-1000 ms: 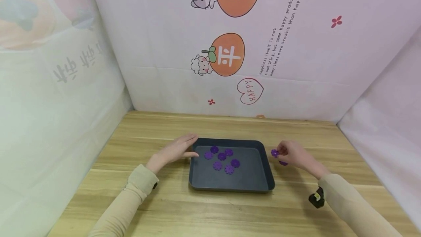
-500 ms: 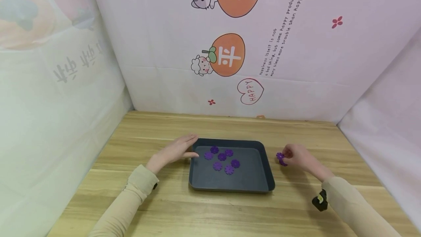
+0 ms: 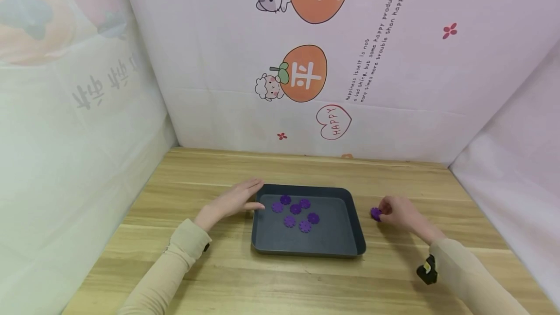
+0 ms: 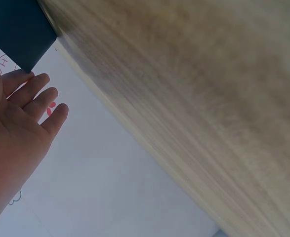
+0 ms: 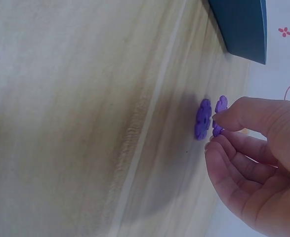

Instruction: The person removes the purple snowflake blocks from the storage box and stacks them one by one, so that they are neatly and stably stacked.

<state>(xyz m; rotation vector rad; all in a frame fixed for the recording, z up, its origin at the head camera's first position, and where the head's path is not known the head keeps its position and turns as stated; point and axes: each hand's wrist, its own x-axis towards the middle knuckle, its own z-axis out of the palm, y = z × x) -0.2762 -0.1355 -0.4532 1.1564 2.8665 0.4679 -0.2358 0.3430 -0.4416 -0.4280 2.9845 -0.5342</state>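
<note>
Right hand pinches a purple disc just above a second disc on the counter; left hand, fingers extended, at the tray holding seven discs

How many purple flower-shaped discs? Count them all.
9: in the dark tray, four discs farther back, three discs nearer; one pinched disc in the right hand; one lying disc on the wooden table beneath.

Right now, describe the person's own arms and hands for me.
The left sleeve and right sleeve are long and plain beige, ending in broad cuffs. A black object with a yellowish patch sits at the right wrist; a small dark piece shows at the left. The left hand and right hand wear no gloves.
</note>
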